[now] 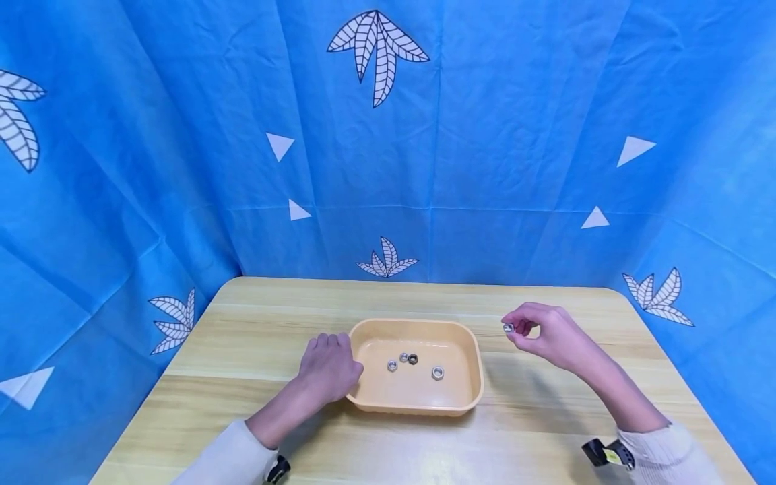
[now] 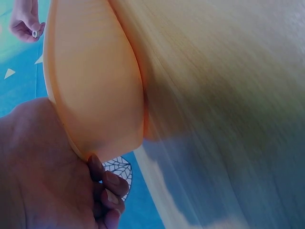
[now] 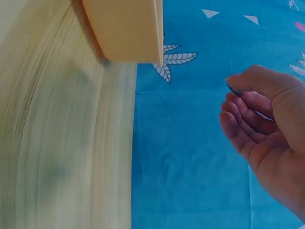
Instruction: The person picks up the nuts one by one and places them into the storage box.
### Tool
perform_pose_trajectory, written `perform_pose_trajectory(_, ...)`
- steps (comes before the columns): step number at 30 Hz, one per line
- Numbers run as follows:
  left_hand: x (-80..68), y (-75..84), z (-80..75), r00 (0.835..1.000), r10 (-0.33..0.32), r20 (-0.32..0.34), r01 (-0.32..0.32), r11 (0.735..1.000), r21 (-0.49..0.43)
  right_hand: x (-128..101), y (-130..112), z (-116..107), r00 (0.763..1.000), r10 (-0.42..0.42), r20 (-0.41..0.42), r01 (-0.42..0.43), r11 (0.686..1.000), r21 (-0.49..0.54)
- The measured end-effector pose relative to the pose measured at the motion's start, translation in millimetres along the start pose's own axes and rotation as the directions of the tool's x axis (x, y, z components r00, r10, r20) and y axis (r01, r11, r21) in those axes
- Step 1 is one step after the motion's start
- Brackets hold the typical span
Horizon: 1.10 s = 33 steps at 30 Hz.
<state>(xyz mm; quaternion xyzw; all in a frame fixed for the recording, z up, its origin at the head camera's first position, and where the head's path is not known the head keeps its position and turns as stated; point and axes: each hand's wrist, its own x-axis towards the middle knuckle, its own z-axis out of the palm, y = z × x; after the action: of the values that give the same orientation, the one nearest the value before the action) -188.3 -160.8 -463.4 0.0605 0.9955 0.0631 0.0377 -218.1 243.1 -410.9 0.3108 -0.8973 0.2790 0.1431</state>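
Head view shows a wooden table (image 1: 242, 404) with a peach tray (image 1: 469, 350) in the middle; four small nuts (image 1: 412, 364) lie inside the tray; the left hand (image 1: 329, 367) rests on the tray's left side, fingers bent against the rim (image 2: 76, 148), holding the tray steady; the right hand (image 1: 548, 333) floats above the table, right of the tray and apart from it; its thumb and fingertips pinch one silver nut (image 1: 508, 328) in a narrow grip; blue cloth (image 1: 485, 168) with white leaves hangs behind the far edge.
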Motion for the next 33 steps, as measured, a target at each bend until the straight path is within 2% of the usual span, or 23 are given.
perform_pose_trajectory(5,-0.2,-0.3,-0.3,1.000,-0.001,0.000,0.001,1.000,0.006,7,-4,4,0.999,-0.045,0.009,0.045,0.999,0.013)
perform_pose_trajectory(17,-0.1,-1.5,2.3,1.000,-0.001,-0.010,0.001,1.000,-0.003,23,-18,12,0.995,-0.069,0.067,0.067,0.997,0.041)
perform_pose_trajectory(28,-0.2,1.0,0.4,1.000,-0.003,0.002,0.003,1.000,-0.002,36,-30,21,0.987,-0.019,0.160,0.007,0.997,0.076)
perform_pose_trajectory(33,-1.0,1.2,-0.8,1.000,0.000,0.000,0.000,1.000,-0.001,41,-35,25,0.982,-0.022,0.185,0.007,0.997,0.078)
